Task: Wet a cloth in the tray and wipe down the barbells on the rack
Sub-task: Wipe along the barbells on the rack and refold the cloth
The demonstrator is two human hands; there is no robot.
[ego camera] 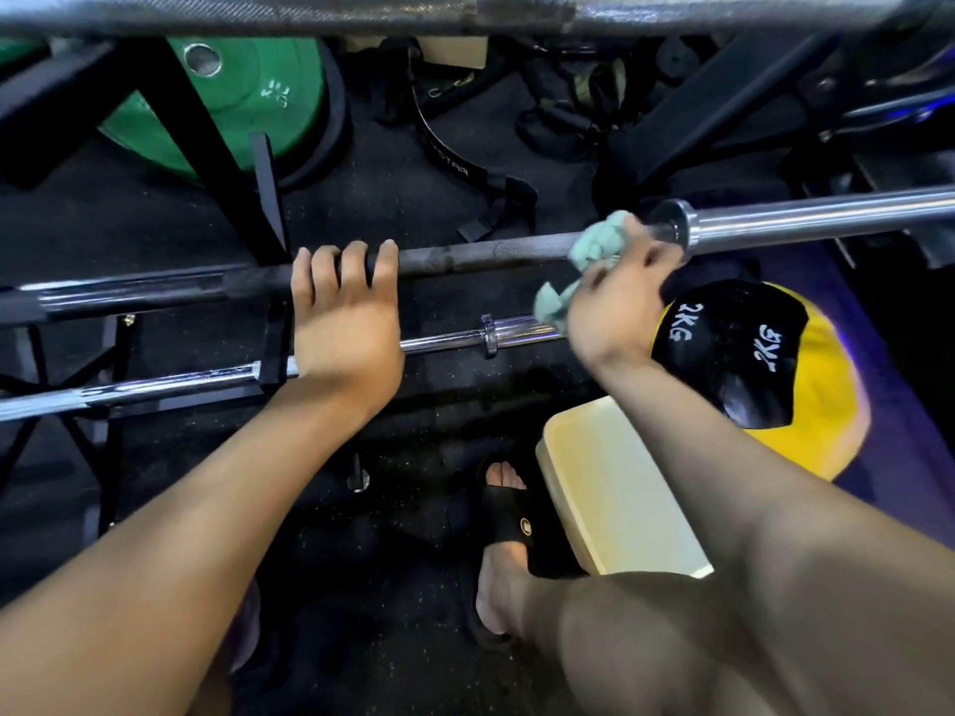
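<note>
The cloth (pixel 594 250) is pale green and bunched up, pressed against the dark barbell (pixel 465 255) just beside its chrome sleeve, one tail hanging below my right hand; that barbell lies level across the black rack (pixel 271 209), its shaft dull and dark, its sleeve bright; a thinner chrome barbell (pixel 206 377) rests on a lower tier, nearer me; the cream tray (pixel 615 483) sits on the floor by my foot.

My left hand (pixel 345 307) grips the barbell (pixel 465 256); my right hand (pixel 617 297) presses the cloth (pixel 594 250) on it further right. The tray (pixel 615 488) sits below, beside my foot (pixel 504 550).
</note>
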